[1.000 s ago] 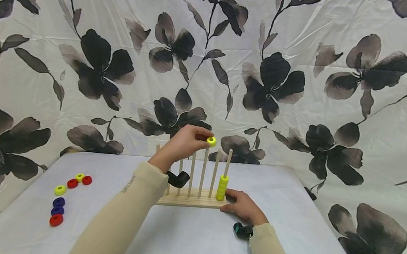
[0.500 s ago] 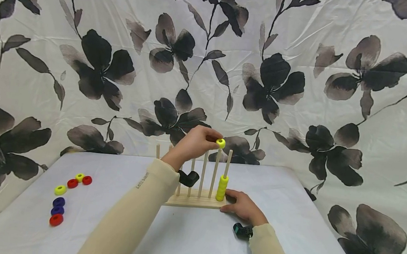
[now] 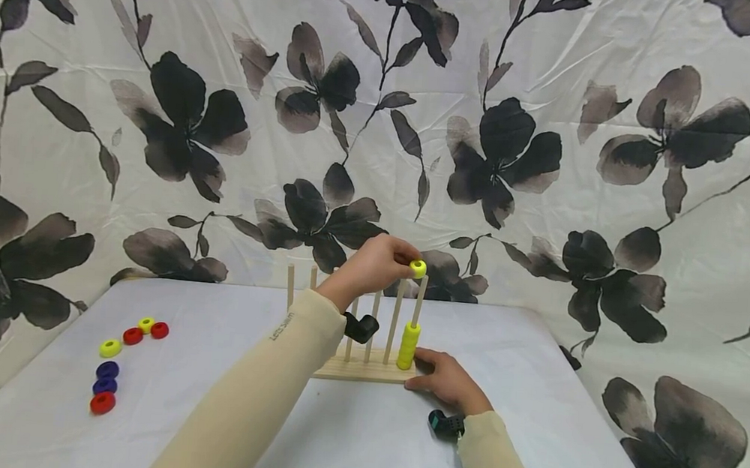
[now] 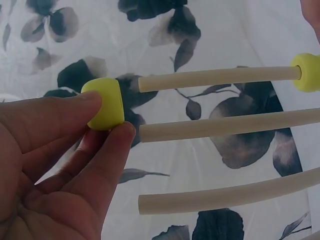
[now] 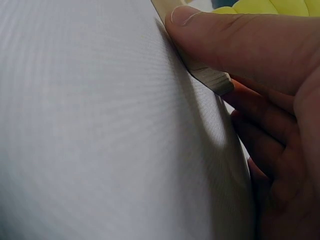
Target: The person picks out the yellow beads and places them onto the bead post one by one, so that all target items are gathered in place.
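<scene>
My left hand (image 3: 382, 265) pinches a yellow bead (image 3: 417, 269) between thumb and fingers. The bead is at the top of the rightmost peg (image 3: 419, 302); in the left wrist view a small gap shows between the bead (image 4: 106, 104) and the peg's tip. Several yellow beads (image 3: 408, 346) are stacked low on that same peg. The pegs stand upright in a pale wooden base (image 3: 362, 371). At the base's right end, my right hand (image 3: 449, 380) grips it, the thumb (image 5: 225, 42) along the front edge and the other fingers around the end.
Loose beads lie on the white table (image 3: 196, 398) at the left: red ones (image 3: 102, 403), blue ones (image 3: 107, 369) and yellow ones (image 3: 110, 348). Bare pegs (image 3: 394, 322) stand left of the stacked one. A floral cloth (image 3: 383, 152) hangs behind the table.
My left hand has carried the yellow bead rightward, past the neighbouring pegs, to the top of the rightmost one. My right hand has stayed at the base's end.
</scene>
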### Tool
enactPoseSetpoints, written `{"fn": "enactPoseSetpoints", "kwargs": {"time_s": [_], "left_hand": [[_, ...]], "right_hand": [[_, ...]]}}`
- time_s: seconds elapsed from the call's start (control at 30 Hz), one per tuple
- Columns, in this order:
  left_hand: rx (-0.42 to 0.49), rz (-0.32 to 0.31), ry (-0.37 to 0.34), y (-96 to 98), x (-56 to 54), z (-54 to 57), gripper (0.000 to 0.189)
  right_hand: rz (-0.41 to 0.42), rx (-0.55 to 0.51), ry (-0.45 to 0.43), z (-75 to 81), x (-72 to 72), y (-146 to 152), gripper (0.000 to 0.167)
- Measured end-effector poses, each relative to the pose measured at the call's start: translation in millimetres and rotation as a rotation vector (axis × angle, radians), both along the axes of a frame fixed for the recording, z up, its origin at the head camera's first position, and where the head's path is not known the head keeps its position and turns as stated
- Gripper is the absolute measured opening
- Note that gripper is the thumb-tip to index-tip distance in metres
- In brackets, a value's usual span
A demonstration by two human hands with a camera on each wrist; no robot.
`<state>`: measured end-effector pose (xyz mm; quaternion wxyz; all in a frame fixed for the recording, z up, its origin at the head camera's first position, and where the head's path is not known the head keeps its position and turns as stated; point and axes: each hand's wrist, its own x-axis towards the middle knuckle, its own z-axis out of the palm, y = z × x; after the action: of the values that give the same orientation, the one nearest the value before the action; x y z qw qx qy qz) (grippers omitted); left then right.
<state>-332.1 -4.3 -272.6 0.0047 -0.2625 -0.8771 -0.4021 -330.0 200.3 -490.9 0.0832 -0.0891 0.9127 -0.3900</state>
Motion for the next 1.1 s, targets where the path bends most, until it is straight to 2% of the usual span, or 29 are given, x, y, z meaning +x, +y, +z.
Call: {"fn": "enactPoseSetpoints", "kwargs": {"time_s": [0.37,1.1], "left_hand": [[-0.011,-0.009,0.02,9.5,-6.0,-2.9,0.03],[-0.04,-0.021,0.01,16.5,-10.5,-8.9,0.03]], "right_hand": [[0.001,0.002,0.003,2.3,-1.4,0,0.071],[0.007,-0.005,0.018,2.5,1.4,0,0.072]]}}
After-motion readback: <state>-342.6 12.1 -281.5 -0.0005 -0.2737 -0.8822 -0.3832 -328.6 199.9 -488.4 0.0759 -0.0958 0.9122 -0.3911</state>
